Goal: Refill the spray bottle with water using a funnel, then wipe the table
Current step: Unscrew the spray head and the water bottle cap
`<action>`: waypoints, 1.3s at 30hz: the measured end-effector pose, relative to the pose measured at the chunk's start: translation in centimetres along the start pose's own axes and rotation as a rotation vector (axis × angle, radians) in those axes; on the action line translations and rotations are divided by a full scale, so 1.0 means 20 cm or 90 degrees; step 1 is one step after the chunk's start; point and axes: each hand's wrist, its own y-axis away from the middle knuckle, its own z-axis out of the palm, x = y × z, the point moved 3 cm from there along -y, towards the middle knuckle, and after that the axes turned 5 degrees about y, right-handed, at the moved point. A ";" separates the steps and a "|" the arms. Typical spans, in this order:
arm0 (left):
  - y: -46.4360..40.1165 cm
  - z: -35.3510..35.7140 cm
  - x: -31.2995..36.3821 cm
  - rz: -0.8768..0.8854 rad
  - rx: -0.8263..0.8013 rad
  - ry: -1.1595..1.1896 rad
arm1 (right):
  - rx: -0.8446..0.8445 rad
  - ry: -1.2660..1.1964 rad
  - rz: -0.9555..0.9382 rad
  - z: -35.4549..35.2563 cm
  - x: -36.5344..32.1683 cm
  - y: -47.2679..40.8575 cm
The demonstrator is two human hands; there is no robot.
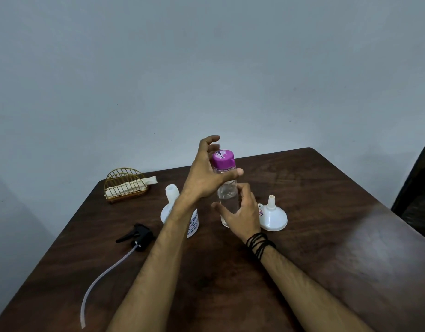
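Progress: early. Spray bottle (180, 212) uncapped; funnel (273, 216) not yet seated; no water poured; wiping not begun.

Landmark: water bottle (227, 188), upright near desk (326, 212) centre.

Far left of it, toward back edge: wire holder (125, 184) containing folded cloth (132, 185).

Left and nearer: black trigger head (137, 234) lying flat, dip tube (103, 276) trailing toward front edge. Removal step judged done.

Just left: white spray bottle, neck open, partly hidden behind left forearm. Opaque; contents not discernible.

At landmark: clear body, purple cap (223, 159) on. Clear liquid inside, apparently water; level uncertain. Left hand (206, 178) at cap and neck, thumb against neck, fingers curved above cap. Contact blurred; grip cannot be told. Right hand (240, 212) around lower body, fingers loosely curved, firm closure not confirmed.

Just right: white funnel, inverted, spout up, empty.

Remaining: uncap, seat funnel, pour, refit trigger, wipe.
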 end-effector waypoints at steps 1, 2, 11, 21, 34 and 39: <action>0.00 -0.01 0.00 0.001 -0.023 0.008 | 0.001 -0.002 -0.001 0.00 -0.01 0.00; 0.00 -0.02 -0.01 0.002 -0.031 0.015 | 0.001 -0.003 -0.001 0.00 -0.01 0.00; -0.01 -0.08 -0.01 0.019 0.157 0.034 | -0.007 0.016 0.011 0.00 0.00 0.00; -0.01 -0.07 0.01 0.010 0.047 0.052 | -0.003 0.008 -0.003 -0.01 -0.01 0.00; 0.01 -0.05 0.03 -0.004 -0.044 0.002 | -0.011 0.009 0.008 -0.01 0.00 0.01; -0.01 -0.04 0.04 -0.006 0.094 -0.065 | -0.014 0.002 0.011 -0.01 -0.01 0.00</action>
